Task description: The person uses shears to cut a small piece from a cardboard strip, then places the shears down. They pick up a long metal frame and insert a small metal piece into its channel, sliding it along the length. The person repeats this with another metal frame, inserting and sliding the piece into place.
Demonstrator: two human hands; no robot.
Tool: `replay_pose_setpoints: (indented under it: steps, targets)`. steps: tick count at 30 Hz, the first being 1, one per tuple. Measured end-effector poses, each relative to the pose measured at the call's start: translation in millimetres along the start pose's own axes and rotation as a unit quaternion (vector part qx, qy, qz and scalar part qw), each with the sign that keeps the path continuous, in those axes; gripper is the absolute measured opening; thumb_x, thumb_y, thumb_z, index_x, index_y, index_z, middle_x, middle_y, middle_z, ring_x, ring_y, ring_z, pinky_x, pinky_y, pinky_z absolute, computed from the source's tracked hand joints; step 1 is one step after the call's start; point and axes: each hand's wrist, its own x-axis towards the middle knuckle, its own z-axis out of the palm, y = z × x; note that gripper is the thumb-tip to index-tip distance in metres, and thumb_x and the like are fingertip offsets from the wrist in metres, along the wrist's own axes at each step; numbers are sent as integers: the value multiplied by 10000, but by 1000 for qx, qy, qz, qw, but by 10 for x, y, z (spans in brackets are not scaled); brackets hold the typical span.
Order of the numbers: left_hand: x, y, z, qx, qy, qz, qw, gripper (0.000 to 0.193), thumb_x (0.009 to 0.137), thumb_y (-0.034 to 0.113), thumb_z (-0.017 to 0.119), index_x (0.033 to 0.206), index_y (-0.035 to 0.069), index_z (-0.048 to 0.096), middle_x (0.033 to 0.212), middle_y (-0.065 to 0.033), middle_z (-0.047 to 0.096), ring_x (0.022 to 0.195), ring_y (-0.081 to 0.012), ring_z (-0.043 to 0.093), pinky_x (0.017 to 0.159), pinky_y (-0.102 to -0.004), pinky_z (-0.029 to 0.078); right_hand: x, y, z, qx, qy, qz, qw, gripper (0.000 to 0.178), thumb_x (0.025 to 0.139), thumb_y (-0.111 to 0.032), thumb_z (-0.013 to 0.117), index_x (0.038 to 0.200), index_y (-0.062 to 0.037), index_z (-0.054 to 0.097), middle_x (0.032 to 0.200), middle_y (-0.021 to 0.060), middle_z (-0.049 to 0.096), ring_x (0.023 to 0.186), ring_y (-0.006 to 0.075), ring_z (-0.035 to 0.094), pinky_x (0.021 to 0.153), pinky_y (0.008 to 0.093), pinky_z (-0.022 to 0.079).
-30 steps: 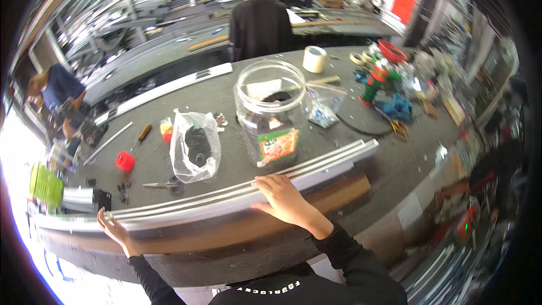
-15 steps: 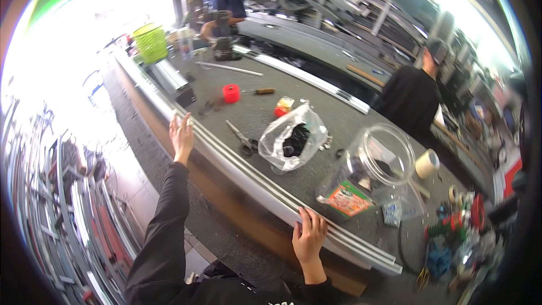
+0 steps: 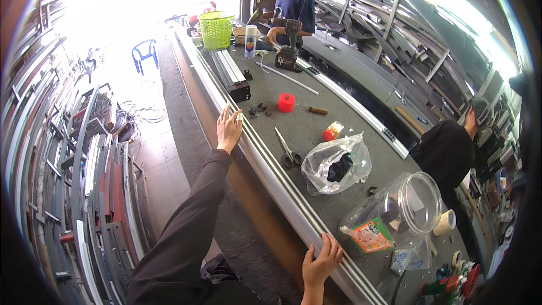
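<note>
Both hands (image 3: 228,130) apparently on aluminium rail (image 3: 282,183)

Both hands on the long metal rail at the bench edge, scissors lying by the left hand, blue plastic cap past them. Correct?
Not quite: the cap is red, not blue, as the head view shows. Both the left hand and right hand rest on the rail, with the scissors nearby.

Counts on and around the bench: 2 own hands on the long aluminium profile (image 3: 271,175), left hand (image 3: 228,129) and right hand (image 3: 319,260). 2 other people: one in a blue shirt (image 3: 293,8), one in black (image 3: 449,152). 1 pair of scissors (image 3: 288,149), 1 clear plastic bag (image 3: 336,164), 1 clear plastic jar (image 3: 403,212), 1 red cap-like cylinder (image 3: 286,102), 1 green basket (image 3: 217,29), 1 spray can (image 3: 250,41), 1 blue chair (image 3: 145,53), 1 tape roll (image 3: 445,222).
</note>
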Motion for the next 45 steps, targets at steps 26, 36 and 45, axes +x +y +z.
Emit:
replay_pose_setpoints:
  steps: [26,36,45]
  targets:
    - [99,-59,-12,-124,74,-200,969,503,1004,254,522,1472,72,496,1538,-298,398,1433,-435,396,1173,-460,365,12,-40,-74,49,-12,22,998,399,862,-133,664,1239,-10,625,1225,133,628,1161,347,545,1019,489,406]
    - [119,-118,69,-77,45,-176,980,617,1001,332,522,1491,-29,425,1539,-292,404,1436,-407,399,1181,-433,351,23,-43,-89,50,-12,15,999,416,847,-138,668,1241,-9,621,1231,133,625,1170,350,540,1027,492,399]
    - [103,-41,10,-68,12,-175,982,660,1002,420,525,1486,-20,443,1550,-294,393,1446,-402,387,1185,-434,341,27,-44,-91,60,-11,16,998,421,845,-144,669,1238,-4,621,1221,143,623,1159,358,540,1020,495,404]
